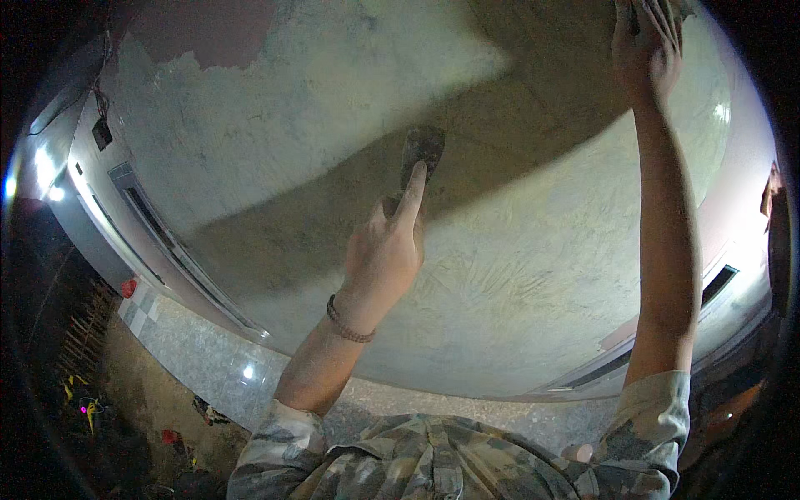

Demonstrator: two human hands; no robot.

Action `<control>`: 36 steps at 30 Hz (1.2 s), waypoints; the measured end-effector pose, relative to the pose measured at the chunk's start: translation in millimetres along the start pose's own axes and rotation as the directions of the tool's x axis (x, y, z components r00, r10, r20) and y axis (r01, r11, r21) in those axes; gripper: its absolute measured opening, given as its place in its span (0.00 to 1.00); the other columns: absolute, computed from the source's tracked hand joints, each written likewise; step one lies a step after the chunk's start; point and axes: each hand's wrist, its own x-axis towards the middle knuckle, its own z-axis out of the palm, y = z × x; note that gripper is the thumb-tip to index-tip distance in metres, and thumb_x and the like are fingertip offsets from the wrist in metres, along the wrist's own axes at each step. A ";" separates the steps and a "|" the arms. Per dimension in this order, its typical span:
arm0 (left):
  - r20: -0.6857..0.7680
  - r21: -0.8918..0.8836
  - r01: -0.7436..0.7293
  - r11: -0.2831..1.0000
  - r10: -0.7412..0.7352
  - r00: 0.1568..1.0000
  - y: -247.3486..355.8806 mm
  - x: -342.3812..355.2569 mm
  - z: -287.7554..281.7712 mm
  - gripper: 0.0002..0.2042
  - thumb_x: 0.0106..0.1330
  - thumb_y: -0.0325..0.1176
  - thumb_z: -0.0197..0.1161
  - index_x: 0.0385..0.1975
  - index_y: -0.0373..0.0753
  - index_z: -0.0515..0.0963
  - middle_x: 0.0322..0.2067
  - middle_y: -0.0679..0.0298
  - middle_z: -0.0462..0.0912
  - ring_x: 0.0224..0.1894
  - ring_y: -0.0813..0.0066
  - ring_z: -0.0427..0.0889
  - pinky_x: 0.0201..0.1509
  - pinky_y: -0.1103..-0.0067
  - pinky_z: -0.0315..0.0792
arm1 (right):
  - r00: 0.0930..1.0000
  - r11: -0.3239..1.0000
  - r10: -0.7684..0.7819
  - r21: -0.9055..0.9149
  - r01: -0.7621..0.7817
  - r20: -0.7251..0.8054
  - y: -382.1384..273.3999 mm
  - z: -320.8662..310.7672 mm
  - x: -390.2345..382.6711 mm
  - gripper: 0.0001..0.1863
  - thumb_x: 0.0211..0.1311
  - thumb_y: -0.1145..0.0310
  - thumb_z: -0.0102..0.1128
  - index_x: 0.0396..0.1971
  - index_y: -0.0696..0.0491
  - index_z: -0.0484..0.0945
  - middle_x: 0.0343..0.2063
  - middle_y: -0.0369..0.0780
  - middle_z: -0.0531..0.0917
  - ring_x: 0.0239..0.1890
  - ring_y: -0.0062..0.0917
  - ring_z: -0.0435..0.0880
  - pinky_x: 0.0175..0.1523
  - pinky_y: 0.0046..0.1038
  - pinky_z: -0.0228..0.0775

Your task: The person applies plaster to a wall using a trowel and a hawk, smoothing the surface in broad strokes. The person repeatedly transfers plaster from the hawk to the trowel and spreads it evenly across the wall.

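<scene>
My left hand (385,254), with a beaded bracelet on its wrist, is closed around a putty knife. The dark blade of the putty knife (425,143) lies against the plastered wall (500,275), and my index finger stretches along it. High at the upper right, my right hand (650,58) is raised by the wall with its fingers bent together. A small dark edge shows beside those fingers, but the picture's top rim cuts it off, so what they hold cannot be made out.
Bare pinkish paint (204,33) borders the grey-green skim coat at the upper left. A door or window frame (158,217) stands at the left, near a black box (102,133) with wires. A tiled ledge (225,358) runs below the wall. A broad shadow crosses the wall.
</scene>
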 end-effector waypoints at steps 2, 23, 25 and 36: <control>-0.066 0.158 -0.072 0.985 0.084 0.994 3.7 3.2 -2.9 0.33 0.72 0.28 0.56 0.77 0.49 0.56 0.37 0.40 0.80 0.32 0.43 0.84 0.33 0.59 0.79 | 1.000 0.999 -0.008 -0.036 0.008 -0.005 2.0 0.9 -1.6 0.16 0.71 0.72 0.56 0.54 0.59 0.82 0.59 0.50 0.81 0.68 0.46 0.72 0.74 0.42 0.60; -0.060 0.114 -0.029 0.993 0.036 0.998 16.1 15.9 -12.6 0.28 0.74 0.34 0.56 0.74 0.51 0.62 0.34 0.39 0.81 0.36 0.37 0.83 0.38 0.54 0.77 | 0.998 0.996 -0.066 -0.062 0.066 0.003 26.0 9.7 -8.8 0.17 0.71 0.66 0.57 0.56 0.53 0.82 0.61 0.41 0.81 0.69 0.41 0.73 0.75 0.42 0.59; -0.121 0.129 0.027 0.991 -0.012 0.993 17.4 33.6 -26.6 0.29 0.73 0.34 0.56 0.74 0.51 0.62 0.32 0.40 0.81 0.36 0.39 0.83 0.39 0.54 0.76 | 0.998 0.998 -0.059 -0.001 0.059 -0.001 33.7 14.5 -10.5 0.19 0.72 0.60 0.56 0.59 0.46 0.81 0.62 0.36 0.81 0.69 0.37 0.72 0.76 0.42 0.57; -0.336 0.144 -0.130 0.981 0.172 0.926 1.9 87.5 -59.1 0.27 0.74 0.33 0.53 0.73 0.43 0.63 0.34 0.41 0.82 0.39 0.39 0.81 0.43 0.55 0.73 | 0.995 0.987 -0.084 -0.132 0.089 0.048 46.7 15.1 -20.4 0.17 0.74 0.58 0.56 0.57 0.44 0.84 0.61 0.35 0.81 0.69 0.38 0.73 0.75 0.40 0.60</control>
